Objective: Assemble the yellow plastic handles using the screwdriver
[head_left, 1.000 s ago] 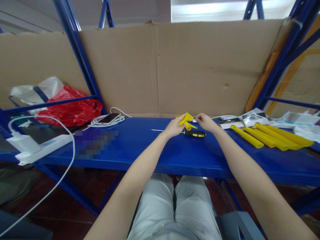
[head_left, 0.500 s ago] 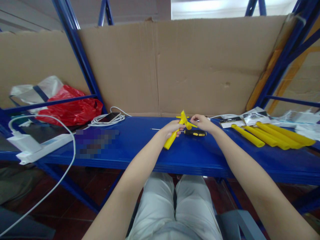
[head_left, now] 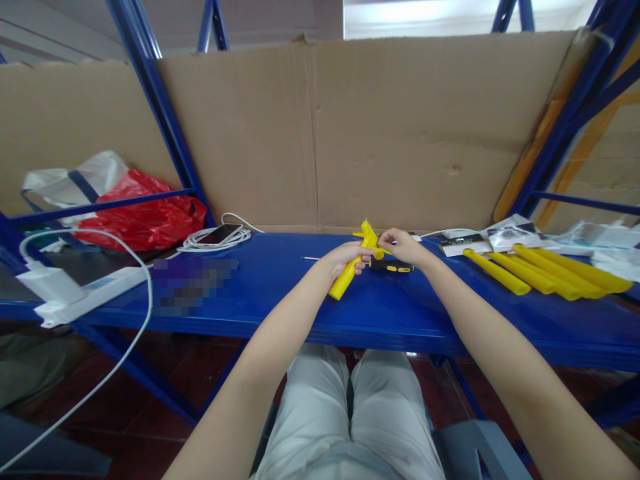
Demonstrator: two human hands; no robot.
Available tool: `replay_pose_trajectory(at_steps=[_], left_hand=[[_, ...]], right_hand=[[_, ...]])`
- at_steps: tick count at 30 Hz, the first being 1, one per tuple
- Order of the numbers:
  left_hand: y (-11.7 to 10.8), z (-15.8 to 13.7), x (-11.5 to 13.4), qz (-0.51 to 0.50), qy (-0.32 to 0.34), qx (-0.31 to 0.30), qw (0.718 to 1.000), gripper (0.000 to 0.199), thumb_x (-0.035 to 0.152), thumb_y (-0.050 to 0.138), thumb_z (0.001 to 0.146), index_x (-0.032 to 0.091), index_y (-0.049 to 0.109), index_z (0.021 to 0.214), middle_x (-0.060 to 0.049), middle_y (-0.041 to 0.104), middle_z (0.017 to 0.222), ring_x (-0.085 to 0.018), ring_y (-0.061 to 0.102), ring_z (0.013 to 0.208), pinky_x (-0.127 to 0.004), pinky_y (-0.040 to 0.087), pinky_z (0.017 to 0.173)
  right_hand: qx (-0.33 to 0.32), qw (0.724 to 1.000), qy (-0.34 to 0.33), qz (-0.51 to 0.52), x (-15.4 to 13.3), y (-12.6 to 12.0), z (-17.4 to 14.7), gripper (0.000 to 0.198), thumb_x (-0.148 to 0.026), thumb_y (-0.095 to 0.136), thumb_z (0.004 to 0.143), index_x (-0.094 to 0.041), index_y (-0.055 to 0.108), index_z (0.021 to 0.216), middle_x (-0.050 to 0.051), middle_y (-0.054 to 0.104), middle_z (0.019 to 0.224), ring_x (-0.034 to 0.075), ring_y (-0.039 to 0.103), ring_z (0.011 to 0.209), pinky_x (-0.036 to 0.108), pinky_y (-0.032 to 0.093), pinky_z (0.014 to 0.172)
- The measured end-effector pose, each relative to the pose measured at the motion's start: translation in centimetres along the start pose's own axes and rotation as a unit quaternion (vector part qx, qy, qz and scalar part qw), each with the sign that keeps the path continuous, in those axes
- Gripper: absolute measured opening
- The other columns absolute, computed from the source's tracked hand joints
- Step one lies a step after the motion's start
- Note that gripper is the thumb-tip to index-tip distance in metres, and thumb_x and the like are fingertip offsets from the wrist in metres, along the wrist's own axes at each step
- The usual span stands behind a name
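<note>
**Head view**

1. Handling properties. The yellow plastic part (head_left: 351, 267) appears to be a moulded piece: a straight tubular handle with a short cross-shaped head at its upper end. Judged from its form, it is light and rigid, with a smooth surface that may slip under a loose grip. The thin arms of the head are probably the weakest points. The handle is the sound place to take hold; the head should only be pinched lightly.

2. State of the hands. The left hand (head_left: 344, 257) is closed around the upper half of the handle, with the lower end projecting free below the fist. The right hand (head_left: 404, 245) is closed in a fingertip pinch at the head of the part, on a small yellow piece there; the exact contact is too small to resolve.

3. Position. The part is held tilted, head up and away from the person, just above the blue shelf (head_left: 300, 300) near its middle. It lies between the two hands, touching both.

4. Surroundings. A screwdriver (head_left: 390, 267) with a black-and-yellow handle lies on the shelf directly beyond the hands. A row of yellow tubes (head_left: 540, 277) lies well apart to the right. A phone (head_left: 217, 235) on a coiled white cable rests to the left, with a white power strip (head_left: 85, 293) further left
</note>
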State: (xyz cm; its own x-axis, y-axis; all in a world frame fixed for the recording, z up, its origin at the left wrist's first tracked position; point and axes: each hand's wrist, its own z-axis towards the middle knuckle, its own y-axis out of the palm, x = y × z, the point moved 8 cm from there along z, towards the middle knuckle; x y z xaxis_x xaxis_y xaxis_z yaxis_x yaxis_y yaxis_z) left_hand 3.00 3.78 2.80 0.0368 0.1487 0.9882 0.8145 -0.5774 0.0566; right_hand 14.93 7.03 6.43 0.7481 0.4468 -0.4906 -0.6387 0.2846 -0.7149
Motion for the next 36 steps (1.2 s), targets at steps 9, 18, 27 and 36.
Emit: replay_pose_trajectory(at_steps=[9,18,27,36], left_hand=[[0.0,0.4,-0.3,0.007,0.006,-0.013,1.000,0.010,0.009,0.049,0.086,0.018,0.046,0.087,0.010,0.039,0.051,-0.001,0.032,0.031,-0.012,0.026,0.035],[0.1,0.3,-0.3,-0.005,0.000,-0.018,1.000,0.011,0.008,0.047,0.086,0.019,0.045,0.084,0.010,0.039,0.050,-0.002,0.031,0.030,-0.014,0.025,0.034],[0.2,0.1,-0.2,-0.020,-0.001,-0.014,1.000,0.012,0.007,0.046,0.087,0.019,0.045,0.085,0.010,0.039,0.050,-0.002,0.031,0.029,-0.014,0.025,0.033],[0.2,0.2,0.0,-0.045,0.003,-0.022,0.999,0.012,0.007,0.045,0.086,0.019,0.044,0.085,0.010,0.038,0.051,-0.002,0.030,0.029,-0.013,0.025,0.033]], right_hand=[[0.006,0.999,0.014,0.028,0.6,0.1,0.0,0.005,-0.020,0.060,0.073,-0.017,0.055,0.075,0.003,0.059,0.082,0.014,0.054,0.070,0.030,0.047,0.072],[0.019,0.996,0.055,0.073,2.7,0.1,-0.1,0.034,-0.027,0.067,0.072,-0.015,0.056,0.101,0.010,0.061,0.107,0.015,0.057,0.076,0.035,0.051,0.075],[-0.015,0.995,0.088,0.041,3.4,0.6,-0.3,0.044,-0.038,0.062,0.079,-0.015,0.056,0.116,0.014,0.059,0.121,0.022,0.059,0.098,0.040,0.049,0.087],[-0.023,0.996,0.084,-0.009,3.0,0.5,-0.4,0.049,-0.047,0.056,0.083,-0.010,0.059,0.116,0.020,0.060,0.119,0.026,0.060,0.100,0.042,0.048,0.088]])
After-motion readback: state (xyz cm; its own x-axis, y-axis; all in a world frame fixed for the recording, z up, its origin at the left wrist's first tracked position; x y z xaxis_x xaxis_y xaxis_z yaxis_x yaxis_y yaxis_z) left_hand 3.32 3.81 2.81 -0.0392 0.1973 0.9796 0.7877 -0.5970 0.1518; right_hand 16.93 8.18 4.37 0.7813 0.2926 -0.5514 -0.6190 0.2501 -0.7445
